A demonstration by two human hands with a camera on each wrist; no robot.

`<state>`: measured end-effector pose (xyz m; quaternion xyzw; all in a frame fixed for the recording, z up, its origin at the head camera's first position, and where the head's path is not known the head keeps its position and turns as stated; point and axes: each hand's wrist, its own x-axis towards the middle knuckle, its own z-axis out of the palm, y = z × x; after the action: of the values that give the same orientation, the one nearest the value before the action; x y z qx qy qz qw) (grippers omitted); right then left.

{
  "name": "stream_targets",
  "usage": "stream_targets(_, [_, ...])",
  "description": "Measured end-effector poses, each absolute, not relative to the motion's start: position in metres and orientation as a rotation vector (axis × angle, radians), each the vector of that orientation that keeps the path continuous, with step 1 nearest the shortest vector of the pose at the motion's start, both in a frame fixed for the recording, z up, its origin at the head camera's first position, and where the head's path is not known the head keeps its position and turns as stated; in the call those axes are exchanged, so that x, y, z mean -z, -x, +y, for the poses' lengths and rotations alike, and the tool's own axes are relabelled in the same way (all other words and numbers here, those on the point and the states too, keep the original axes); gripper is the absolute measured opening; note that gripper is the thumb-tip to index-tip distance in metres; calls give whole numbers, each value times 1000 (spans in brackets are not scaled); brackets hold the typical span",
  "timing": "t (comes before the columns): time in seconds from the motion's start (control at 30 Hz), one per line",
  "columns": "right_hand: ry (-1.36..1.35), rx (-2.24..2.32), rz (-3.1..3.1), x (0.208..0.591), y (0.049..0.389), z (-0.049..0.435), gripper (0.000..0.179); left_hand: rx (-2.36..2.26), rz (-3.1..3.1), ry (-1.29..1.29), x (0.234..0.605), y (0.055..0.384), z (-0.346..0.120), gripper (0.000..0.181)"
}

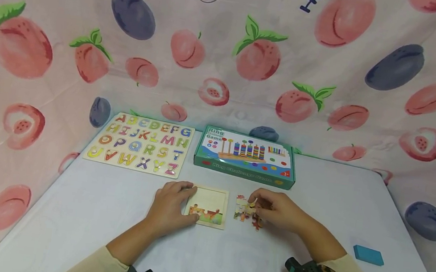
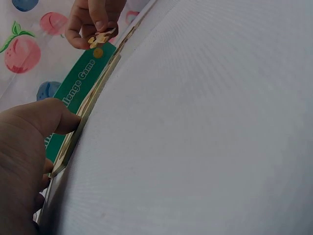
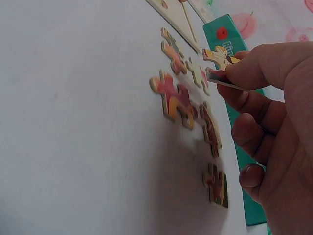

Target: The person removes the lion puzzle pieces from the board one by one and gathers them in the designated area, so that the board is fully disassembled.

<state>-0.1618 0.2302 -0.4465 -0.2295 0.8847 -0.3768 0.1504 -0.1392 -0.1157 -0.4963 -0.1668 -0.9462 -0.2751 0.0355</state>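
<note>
At the far left of the white table lies an alphabet board point(image 1: 136, 155). Nearer me, the person's left hand point(image 1: 172, 202) grips the left side of a wooden puzzle tray point(image 1: 212, 199), pieces along its bottom. Behind stands a Ring Challenge Game box point(image 1: 245, 157). Loose jigsaw pieces point(image 3: 174, 100) lie right of the tray; above them the right hand point(image 1: 280, 211), well apart from the left, pinches a yellow jigsaw piece point(image 3: 218, 57). Farthest right sits a blue block point(image 1: 368, 255).

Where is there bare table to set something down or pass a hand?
Bare table lies between the forearms, on the near side of the puzzle frame; right of the green game box, beyond the blue block; and left of the left hand, short of the alphabet board. Crowded: around the right hand, where loose puzzle pieces sit close beside the frame.
</note>
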Motion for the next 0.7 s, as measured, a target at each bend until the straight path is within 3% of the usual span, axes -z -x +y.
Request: stream_targets(0.7, [596, 983, 2581, 446, 137, 270, 23, 845, -2917, 519, 495, 138, -116, 77])
